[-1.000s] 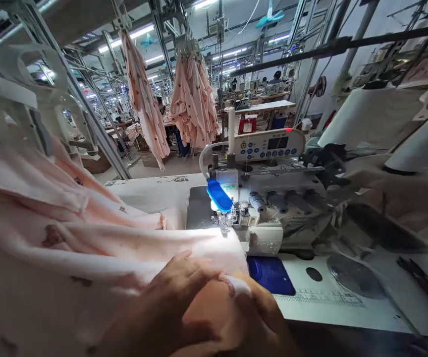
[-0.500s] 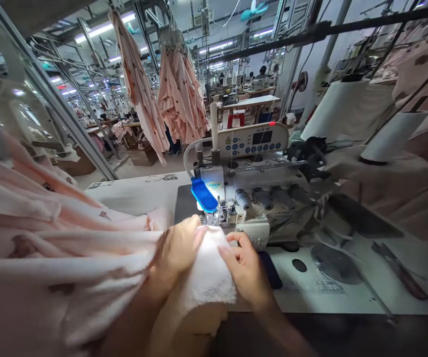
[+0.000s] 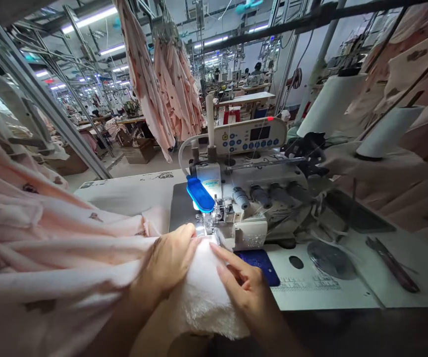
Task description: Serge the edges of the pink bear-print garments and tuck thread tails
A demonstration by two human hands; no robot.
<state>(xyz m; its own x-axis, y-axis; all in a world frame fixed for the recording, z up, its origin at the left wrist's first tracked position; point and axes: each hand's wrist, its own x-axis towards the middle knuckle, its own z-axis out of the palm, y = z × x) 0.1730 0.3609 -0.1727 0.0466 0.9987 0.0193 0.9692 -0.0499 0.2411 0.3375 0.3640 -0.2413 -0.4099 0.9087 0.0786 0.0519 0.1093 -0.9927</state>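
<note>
Just in front of the needle area of a sewing machine (image 3: 251, 225), both hands are on a white fluffy fabric piece (image 3: 202, 292). My left hand (image 3: 173, 255) is closed on the fabric's left edge, its fingertips close to the presser foot. My right hand (image 3: 245, 282) pinches the right edge between thumb and fingers. Pink printed fabric (image 3: 69, 258) spreads over the left side and runs up to my left wrist. A blue oval guard (image 3: 200, 194) sits above the lit needle area. The fabric's underside is hidden.
Thread snips (image 3: 394, 267) lie on the machine table (image 3: 303, 295) at the right, near a dark round disc (image 3: 331, 260). Thread cones (image 3: 333, 104) stand behind. Pink garments (image 3: 179, 89) hang beyond the machine, and a metal post (image 3: 50, 99) slants at the left.
Both hands and the white fabric have come slightly back from the needle area, toward me. More of the blue plate by my right hand shows. The view has shifted a little.
</note>
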